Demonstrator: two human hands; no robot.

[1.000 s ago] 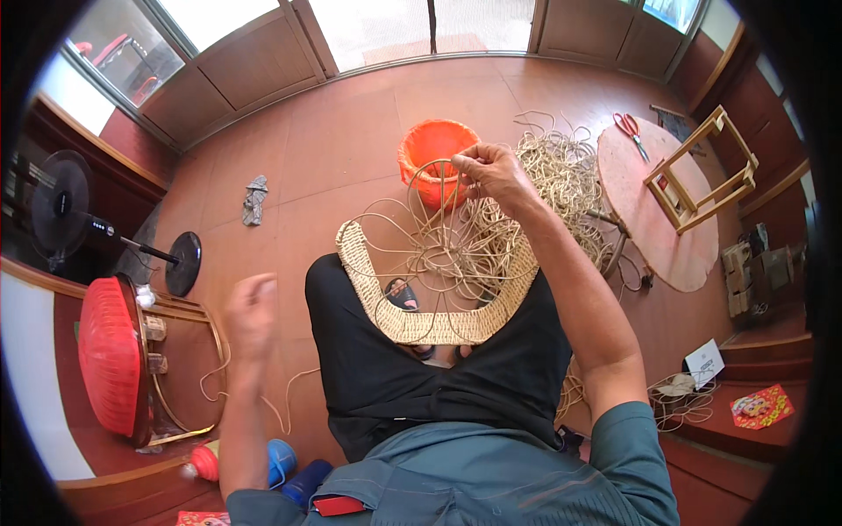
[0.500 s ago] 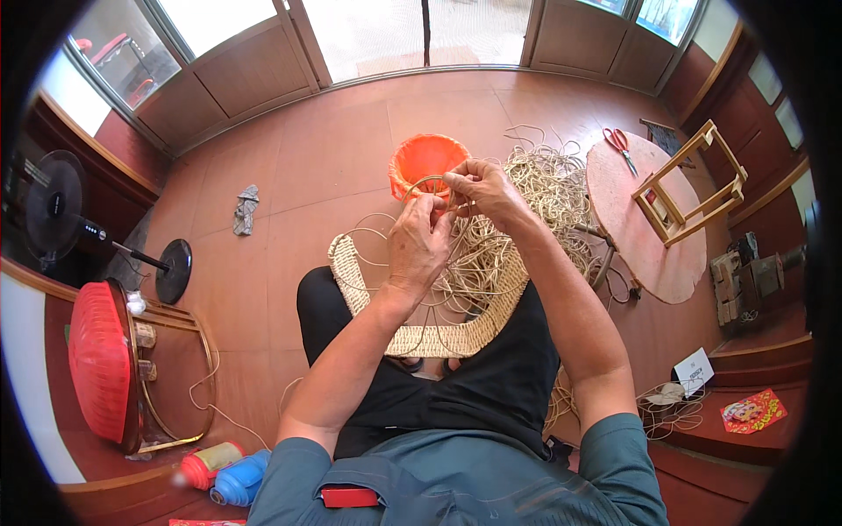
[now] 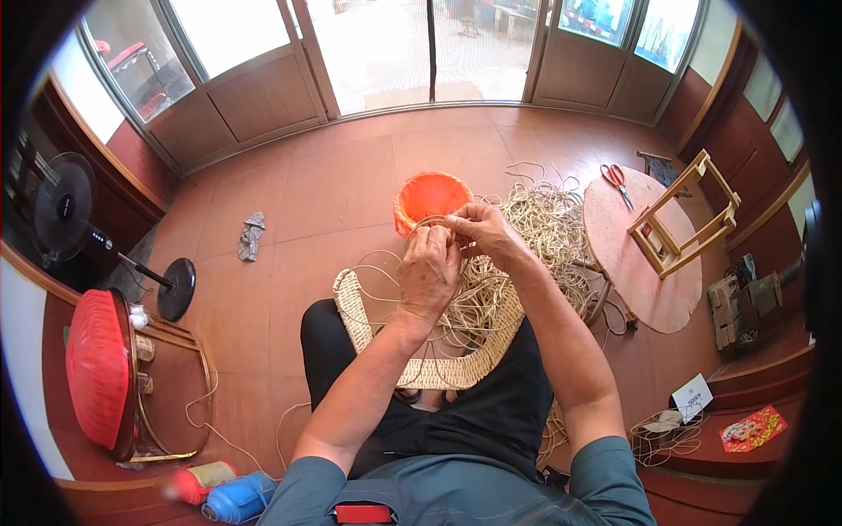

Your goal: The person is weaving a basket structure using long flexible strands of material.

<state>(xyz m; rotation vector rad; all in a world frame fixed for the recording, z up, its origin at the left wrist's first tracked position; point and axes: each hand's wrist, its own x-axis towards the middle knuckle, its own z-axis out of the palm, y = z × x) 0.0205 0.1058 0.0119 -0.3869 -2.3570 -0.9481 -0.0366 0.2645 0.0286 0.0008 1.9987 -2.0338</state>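
Observation:
My left hand and my right hand are close together over my lap, fingers pinched on thin straw-coloured cord held up in a loop. Their fingertips partly hide one another. Below them a U-shaped woven straw piece rests on my thighs, with loose loops of cord crossing its middle. A tangled pile of the same cord lies beyond, at the right. An orange lined bucket stands just past my hands.
At the right are a round board, red-handled scissors and a wooden frame. A standing fan, a red domed object and a grey cloth are at the left. Glazed doors line the far side.
My left hand has come in from the lower left to join my right hand on the cord loop. My right hand stays raised, and the view has tilted up slightly toward the doors.

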